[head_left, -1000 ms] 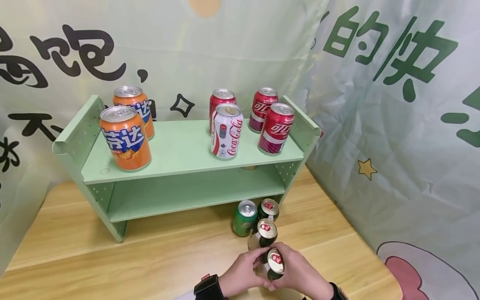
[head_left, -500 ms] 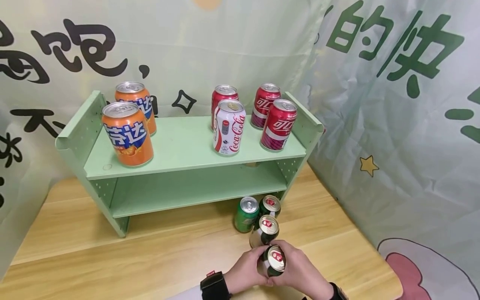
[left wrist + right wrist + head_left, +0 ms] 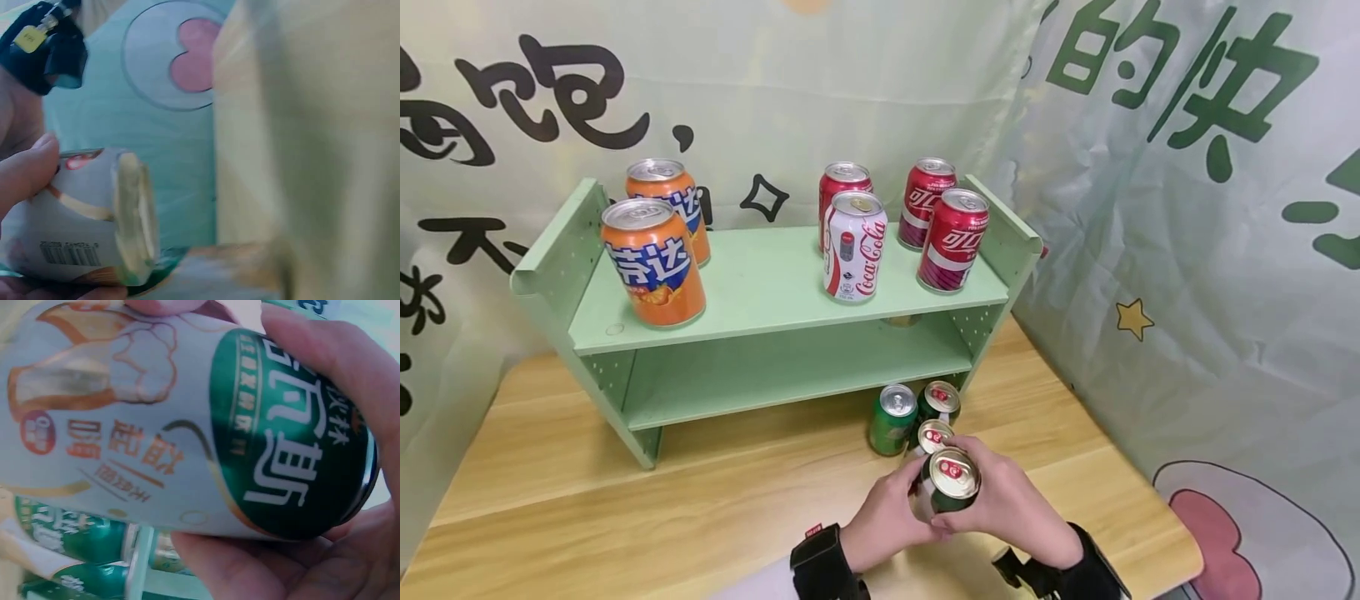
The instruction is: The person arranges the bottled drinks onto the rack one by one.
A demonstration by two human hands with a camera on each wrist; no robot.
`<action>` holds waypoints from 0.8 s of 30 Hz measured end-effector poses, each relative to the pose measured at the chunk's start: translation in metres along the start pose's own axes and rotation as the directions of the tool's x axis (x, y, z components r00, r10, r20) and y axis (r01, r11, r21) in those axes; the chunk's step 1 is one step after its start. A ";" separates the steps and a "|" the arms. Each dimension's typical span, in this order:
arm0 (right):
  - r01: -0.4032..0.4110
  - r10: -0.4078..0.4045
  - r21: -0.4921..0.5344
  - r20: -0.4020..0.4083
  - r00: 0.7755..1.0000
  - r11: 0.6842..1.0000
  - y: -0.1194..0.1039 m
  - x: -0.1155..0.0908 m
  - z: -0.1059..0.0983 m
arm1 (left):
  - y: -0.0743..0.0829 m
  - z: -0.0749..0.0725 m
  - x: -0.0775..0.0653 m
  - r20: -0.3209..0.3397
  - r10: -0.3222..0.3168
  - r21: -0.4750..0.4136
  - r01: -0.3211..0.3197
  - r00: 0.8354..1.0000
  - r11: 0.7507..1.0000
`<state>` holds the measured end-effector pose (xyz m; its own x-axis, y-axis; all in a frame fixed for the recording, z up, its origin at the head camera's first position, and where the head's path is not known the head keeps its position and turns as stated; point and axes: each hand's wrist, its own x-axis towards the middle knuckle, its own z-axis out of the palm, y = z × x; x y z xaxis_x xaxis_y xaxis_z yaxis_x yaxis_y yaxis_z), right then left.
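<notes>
In the head view, both hands grip one drink can with a gold lid and red pull tab (image 3: 953,477). My left hand (image 3: 882,521) wraps its left side and my right hand (image 3: 1017,504) its right side. Its white and green printed side (image 3: 187,425) fills the right wrist view. The left wrist view shows its base rim (image 3: 136,219) raised off the wooden table. Just beyond it stands a similar can (image 3: 934,433), partly covered by the right fingers. Behind that are another red-tabbed can (image 3: 941,400) and a green can (image 3: 892,423).
A pale green two-tier shelf (image 3: 760,275) stands on the wooden table (image 3: 700,500). Its top bears two orange soda cans (image 3: 655,267), a white Coca-Cola can (image 3: 854,250) and several red cans (image 3: 955,242). Printed cloth (image 3: 1150,217) hangs behind and to the right.
Both hands have lifted the can from the table and moved it slightly forward, towards the standing cans. It looks larger and covers part of the can beyond.
</notes>
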<state>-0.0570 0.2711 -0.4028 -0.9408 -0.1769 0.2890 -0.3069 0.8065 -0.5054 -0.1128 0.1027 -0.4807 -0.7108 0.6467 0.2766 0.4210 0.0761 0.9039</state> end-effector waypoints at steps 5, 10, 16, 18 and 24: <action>0.024 -0.020 0.052 -0.069 0.997 0.998 -0.007 0.013 -0.010 | 0.021 -0.020 0.012 -0.008 0.012 0.036 -0.012 1.000 0.999; -0.008 0.032 0.250 -0.095 0.995 0.968 -0.007 0.035 -0.018 | 0.036 -0.039 0.027 -0.039 -0.020 0.068 0.022 0.999 0.997; -0.026 0.076 0.457 -0.091 0.993 0.889 -0.003 0.062 -0.020 | 0.041 -0.055 0.045 -0.129 0.015 0.133 0.003 0.992 0.991; -0.033 0.086 0.475 -0.090 0.992 0.879 -0.001 0.069 -0.019 | 0.040 -0.058 0.049 -0.150 0.017 0.143 0.004 0.989 0.990; -0.062 0.154 0.471 -0.160 0.975 0.880 0.002 0.095 -0.007 | 0.030 -0.069 0.066 -0.192 -0.037 0.051 0.047 0.981 0.998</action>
<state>-0.1459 0.2594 -0.3709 -0.9416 0.0422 0.3340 -0.2795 0.4553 -0.8454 -0.1859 0.0948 -0.4133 -0.8208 0.4855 0.3008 0.4152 0.1456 0.8980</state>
